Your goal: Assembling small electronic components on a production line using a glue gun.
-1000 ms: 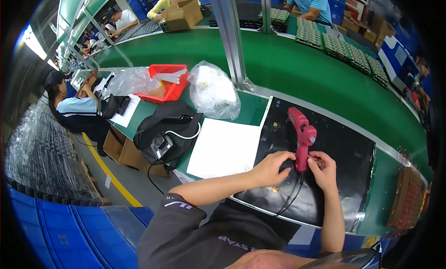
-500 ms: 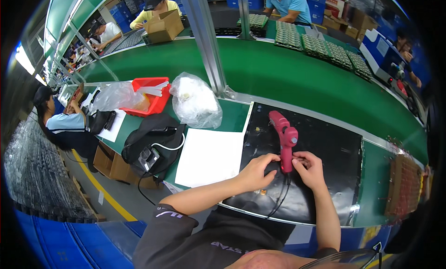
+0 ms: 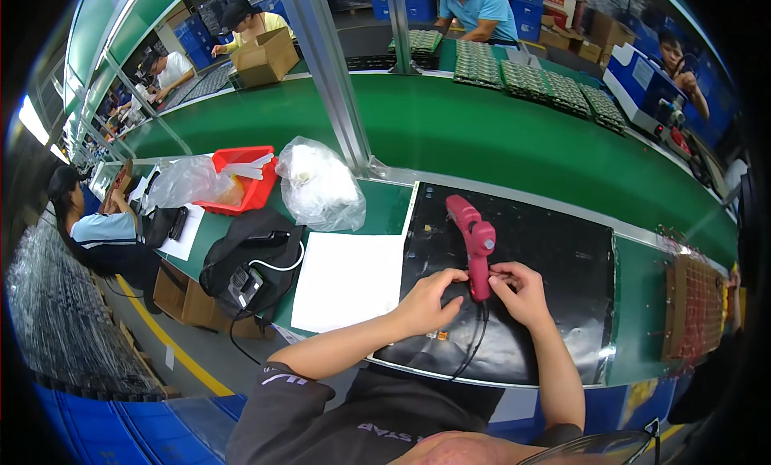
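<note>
A pink hot glue gun point(image 3: 474, 238) lies on a black mat point(image 3: 554, 304), its nozzle end pointing away from me and its handle toward me. A dark cord runs from the handle's end toward the table's front edge. My left hand point(image 3: 434, 301) rests left of the handle, thumb and index finger apart, the index fingertip at the handle's side. On the other side, my right hand point(image 3: 520, 294) has its thumb and bent fingers beside the handle, slightly spread. Neither hand is wrapped round the gun. Some of the right hand's fingers are hidden.
White paper point(image 3: 347, 280) lies left of the mat, beside a black bag point(image 3: 253, 256). Behind are a stuffed clear plastic bag point(image 3: 321, 184) and a red bin point(image 3: 259, 193). A metal post point(image 3: 328, 87) rises at the far edge, before a green conveyor point(image 3: 482, 136). Co-workers sit beyond.
The whole view has shifted, so the table things appear a little farther left. My hands stay beside the glue gun's handle. A co-worker at the far right has come further into view.
</note>
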`<state>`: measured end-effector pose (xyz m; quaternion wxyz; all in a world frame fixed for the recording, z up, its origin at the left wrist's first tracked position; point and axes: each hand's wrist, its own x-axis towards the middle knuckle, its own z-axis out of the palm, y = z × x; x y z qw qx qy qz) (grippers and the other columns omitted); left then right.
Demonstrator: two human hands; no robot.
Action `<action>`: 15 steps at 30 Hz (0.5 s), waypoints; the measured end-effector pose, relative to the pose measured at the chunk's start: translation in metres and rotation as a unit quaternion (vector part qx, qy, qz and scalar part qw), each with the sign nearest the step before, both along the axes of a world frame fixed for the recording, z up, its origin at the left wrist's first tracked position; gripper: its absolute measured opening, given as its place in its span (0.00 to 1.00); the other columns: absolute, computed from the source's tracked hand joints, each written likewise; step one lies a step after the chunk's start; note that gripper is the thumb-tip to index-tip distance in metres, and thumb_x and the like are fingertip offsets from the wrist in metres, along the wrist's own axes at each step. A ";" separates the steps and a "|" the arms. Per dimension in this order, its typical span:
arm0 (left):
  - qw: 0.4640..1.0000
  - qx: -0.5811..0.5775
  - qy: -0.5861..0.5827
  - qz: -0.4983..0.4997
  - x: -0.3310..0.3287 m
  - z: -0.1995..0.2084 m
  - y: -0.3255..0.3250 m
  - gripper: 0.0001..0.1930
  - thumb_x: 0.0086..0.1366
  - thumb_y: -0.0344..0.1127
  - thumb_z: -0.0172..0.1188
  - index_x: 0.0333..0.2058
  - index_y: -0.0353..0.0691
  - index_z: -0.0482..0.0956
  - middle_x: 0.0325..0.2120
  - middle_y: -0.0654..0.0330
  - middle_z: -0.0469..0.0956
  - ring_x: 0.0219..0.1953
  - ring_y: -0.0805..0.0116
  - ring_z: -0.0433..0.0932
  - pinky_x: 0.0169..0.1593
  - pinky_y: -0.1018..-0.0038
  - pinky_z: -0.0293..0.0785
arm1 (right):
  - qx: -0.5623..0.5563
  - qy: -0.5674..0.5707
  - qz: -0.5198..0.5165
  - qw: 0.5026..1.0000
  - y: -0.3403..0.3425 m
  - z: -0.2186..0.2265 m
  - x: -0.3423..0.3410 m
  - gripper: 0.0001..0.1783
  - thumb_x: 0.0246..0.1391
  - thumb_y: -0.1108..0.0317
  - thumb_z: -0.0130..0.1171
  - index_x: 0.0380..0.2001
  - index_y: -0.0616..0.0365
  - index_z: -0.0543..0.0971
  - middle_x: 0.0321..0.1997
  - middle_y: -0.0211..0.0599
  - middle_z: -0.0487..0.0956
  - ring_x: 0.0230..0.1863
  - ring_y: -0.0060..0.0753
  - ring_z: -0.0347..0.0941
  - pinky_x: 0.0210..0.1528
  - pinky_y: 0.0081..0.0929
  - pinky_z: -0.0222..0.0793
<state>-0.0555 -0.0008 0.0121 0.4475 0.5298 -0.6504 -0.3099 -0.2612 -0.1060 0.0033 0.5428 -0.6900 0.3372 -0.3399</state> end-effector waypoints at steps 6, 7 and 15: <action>1.000 -0.006 -0.002 0.000 -0.001 -0.003 0.001 0.20 0.57 0.26 0.62 0.49 0.32 0.71 0.45 0.44 0.78 0.49 0.45 0.78 0.53 0.62 0.74 | -0.010 0.006 -0.005 1.000 0.000 -0.002 -0.001 0.13 0.53 0.75 0.66 0.40 0.72 0.81 0.38 0.42 0.81 0.37 0.23 0.79 0.40 0.20 0.75; 1.000 -0.005 -0.002 0.001 -0.001 -0.003 0.001 0.20 0.57 0.26 0.62 0.49 0.32 0.71 0.45 0.44 0.78 0.49 0.45 0.78 0.53 0.62 0.74 | -0.010 0.006 -0.006 1.000 0.000 -0.002 -0.001 0.13 0.53 0.75 0.66 0.40 0.72 0.81 0.38 0.42 0.81 0.37 0.23 0.79 0.40 0.20 0.75; 1.000 -0.002 -0.020 0.003 -0.001 -0.004 -0.001 0.20 0.58 0.27 0.63 0.50 0.32 0.72 0.47 0.46 0.79 0.49 0.50 0.80 0.54 0.65 0.75 | -0.013 0.007 -0.009 1.000 -0.001 -0.002 -0.003 0.14 0.54 0.72 0.67 0.41 0.71 0.80 0.38 0.42 0.82 0.36 0.23 0.80 0.40 0.20 0.76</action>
